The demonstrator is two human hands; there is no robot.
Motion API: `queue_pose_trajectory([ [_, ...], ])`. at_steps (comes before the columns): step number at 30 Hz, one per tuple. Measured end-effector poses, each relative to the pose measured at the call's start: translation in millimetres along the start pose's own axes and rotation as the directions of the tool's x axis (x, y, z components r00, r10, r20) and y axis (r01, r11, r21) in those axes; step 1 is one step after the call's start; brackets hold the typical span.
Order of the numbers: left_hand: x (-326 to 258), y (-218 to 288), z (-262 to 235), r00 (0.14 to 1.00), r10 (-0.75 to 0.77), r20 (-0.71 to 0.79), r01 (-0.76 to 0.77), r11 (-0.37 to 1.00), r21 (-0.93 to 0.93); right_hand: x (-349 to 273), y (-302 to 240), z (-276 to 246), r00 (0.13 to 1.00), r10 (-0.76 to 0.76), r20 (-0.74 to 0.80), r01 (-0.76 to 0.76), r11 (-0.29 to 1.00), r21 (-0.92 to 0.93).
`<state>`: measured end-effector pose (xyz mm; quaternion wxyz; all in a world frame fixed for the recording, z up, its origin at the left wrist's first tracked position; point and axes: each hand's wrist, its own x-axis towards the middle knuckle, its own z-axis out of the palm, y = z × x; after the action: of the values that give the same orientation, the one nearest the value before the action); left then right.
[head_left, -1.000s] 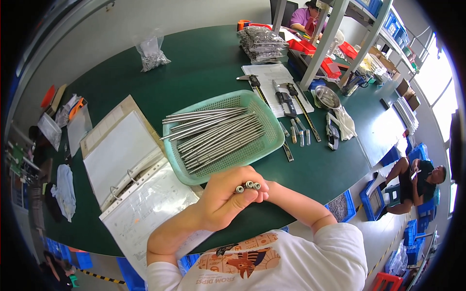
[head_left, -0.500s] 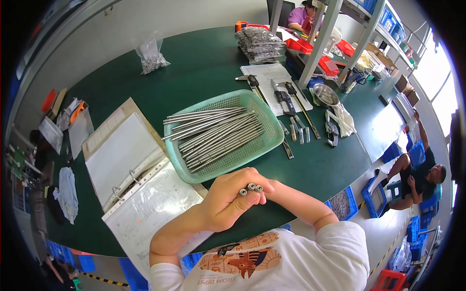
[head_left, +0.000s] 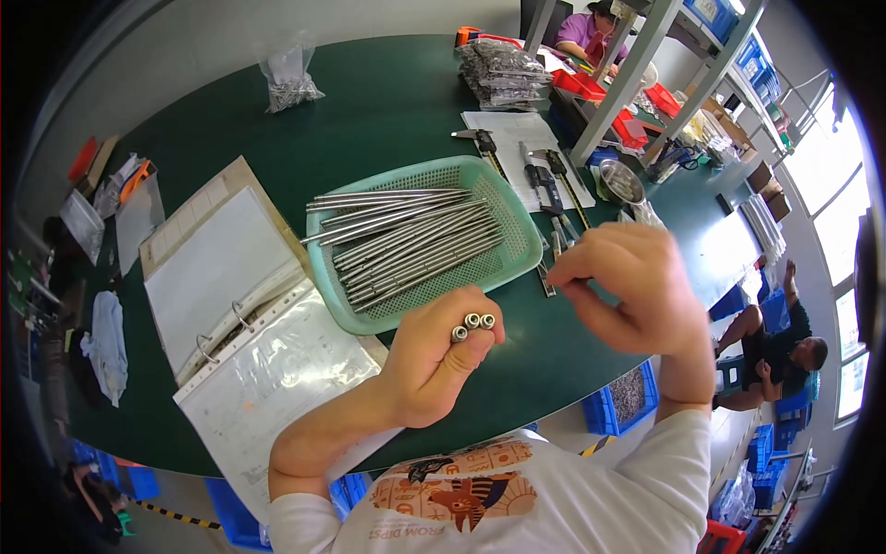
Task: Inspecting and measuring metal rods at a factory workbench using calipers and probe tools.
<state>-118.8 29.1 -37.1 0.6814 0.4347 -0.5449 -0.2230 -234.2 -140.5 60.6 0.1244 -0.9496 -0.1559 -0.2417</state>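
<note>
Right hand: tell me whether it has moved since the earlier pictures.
Yes. The right hand has left the rod ends held in the left hand and swung out to the right, toward the near right corner of the green basket, near the tools beside it.

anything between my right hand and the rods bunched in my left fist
Nothing visible does. The right hand hangs raised above the green table, apart from the left hand, which grips three metal rods end-on. Only open table shows in the gap between them; the mesh basket of rods lies farther back.

Glossy metal rods (head_left: 406,242) lie in a green plastic mesh basket (head_left: 517,217) on matt tabletop (head_left: 388,111).
</note>
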Motion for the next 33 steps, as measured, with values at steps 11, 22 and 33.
queue_pose_trajectory([
  [11, 1, 3, 5, 0.997, -0.053, -0.051, 0.051, 0.998, -0.027, 65, -19, -30, 0.893, -0.349, 0.284, 0.373, 0.927, -0.033],
  [22, 2, 7, 1, 0.997, -0.067, -0.028, 0.068, 0.996, 0.059, 71, -30, -24, 0.860, -0.319, 0.399, 0.394, 0.912, -0.119],
  [33, 2, 2, 5, 0.992, 0.073, -0.104, -0.057, 0.986, 0.156, 89, -39, -18, 0.775, -0.375, 0.509, 0.530, 0.824, -0.199],
])
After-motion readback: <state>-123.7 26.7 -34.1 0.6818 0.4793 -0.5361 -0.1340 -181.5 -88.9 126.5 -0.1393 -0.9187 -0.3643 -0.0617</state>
